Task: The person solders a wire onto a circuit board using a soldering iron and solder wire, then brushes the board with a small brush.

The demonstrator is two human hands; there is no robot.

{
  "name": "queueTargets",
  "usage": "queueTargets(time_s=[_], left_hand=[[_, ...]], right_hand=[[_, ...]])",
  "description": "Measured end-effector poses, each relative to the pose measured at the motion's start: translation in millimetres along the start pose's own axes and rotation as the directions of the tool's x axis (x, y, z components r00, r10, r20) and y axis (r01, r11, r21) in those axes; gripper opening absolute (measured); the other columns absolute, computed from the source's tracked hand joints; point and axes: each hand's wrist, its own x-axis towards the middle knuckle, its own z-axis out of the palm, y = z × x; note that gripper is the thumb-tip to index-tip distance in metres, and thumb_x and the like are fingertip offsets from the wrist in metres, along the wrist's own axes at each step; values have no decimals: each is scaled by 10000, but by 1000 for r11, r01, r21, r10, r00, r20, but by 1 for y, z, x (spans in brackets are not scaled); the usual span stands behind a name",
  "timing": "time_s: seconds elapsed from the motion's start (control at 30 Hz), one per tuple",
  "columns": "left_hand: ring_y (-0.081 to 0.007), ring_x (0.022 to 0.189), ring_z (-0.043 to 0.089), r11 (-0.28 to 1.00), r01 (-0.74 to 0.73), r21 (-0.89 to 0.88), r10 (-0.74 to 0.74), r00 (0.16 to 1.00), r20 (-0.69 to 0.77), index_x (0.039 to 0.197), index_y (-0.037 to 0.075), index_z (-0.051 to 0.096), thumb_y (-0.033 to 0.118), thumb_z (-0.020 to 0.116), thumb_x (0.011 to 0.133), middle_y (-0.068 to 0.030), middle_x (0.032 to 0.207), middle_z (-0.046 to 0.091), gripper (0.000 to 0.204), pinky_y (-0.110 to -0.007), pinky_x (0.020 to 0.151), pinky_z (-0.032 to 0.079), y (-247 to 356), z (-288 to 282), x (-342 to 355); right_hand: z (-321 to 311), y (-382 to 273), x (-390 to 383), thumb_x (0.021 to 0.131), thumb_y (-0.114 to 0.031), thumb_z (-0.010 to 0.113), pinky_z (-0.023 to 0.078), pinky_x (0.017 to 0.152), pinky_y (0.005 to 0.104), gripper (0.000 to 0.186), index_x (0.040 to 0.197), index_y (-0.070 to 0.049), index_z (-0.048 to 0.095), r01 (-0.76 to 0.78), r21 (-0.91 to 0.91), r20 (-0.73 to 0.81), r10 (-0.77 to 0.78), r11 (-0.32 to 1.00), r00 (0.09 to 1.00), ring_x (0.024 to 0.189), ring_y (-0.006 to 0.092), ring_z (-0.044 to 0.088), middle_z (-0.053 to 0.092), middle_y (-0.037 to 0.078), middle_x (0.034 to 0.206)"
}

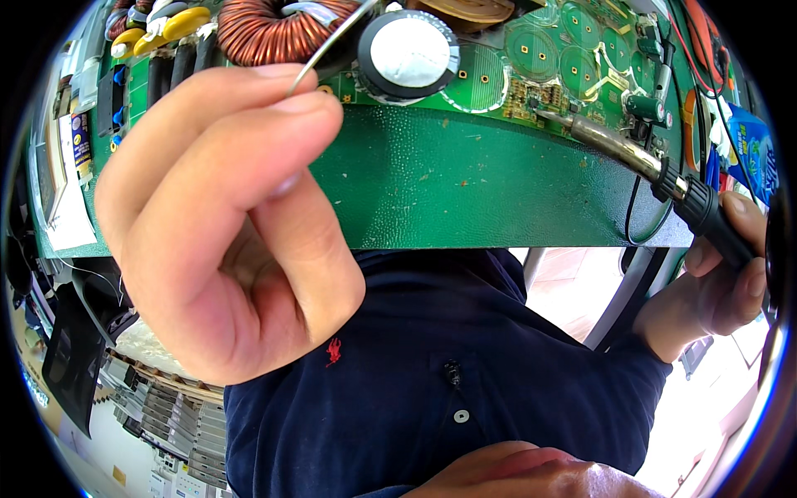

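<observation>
In my left hand point(216, 207), thumb and forefinger pinch a thin silvery metal rod point(332, 41); its exact kind does not show. The rod slants up and right, past a large round black capacitor point(411, 51) with a pale top. My right hand point(735, 274) grips the black handle of a soldering iron point(618, 149). The iron's tip is at the near edge of a green circuit board point(531, 54), by a cluster of small parts; whether it touches cannot be made out. The left hand is nearer the camera and hides part of the board's left side.
A copper-wound ring coil point(261, 33) and yellow disc parts point(184, 23) stand on the board's left. The board lies along the far side of a green work mat point(465, 183). Black cable point(635, 216) loops near the iron. A blue packet point(751, 145) lies at far right.
</observation>
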Motion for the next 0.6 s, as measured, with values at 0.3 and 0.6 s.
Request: queueTargets(time_s=[0.3,0.6], left_hand=[[-235,859,644,1000,-7,1,7,1000,-13,1014,-99,536,-126,474,876,-240,1007,593,153,-252,797,522,0,1,0],[-236,856,645,1000,-4,-8,4,1000,-24,1011,-101,538,-126,478,875,-241,1011,592,151,-240,773,524,1,3,0]], right_hand=[[-17,6,-9,943,-362,364,442,683,311,562,1147,136,529,29,264,-58,-14,964,998,534,120,506,505,51,562],[-10,4,-2,940,-352,356,438,670,314,567,1161,146,512,25,53,-1,-25,998,1000,535,126,491,500,50,560]])
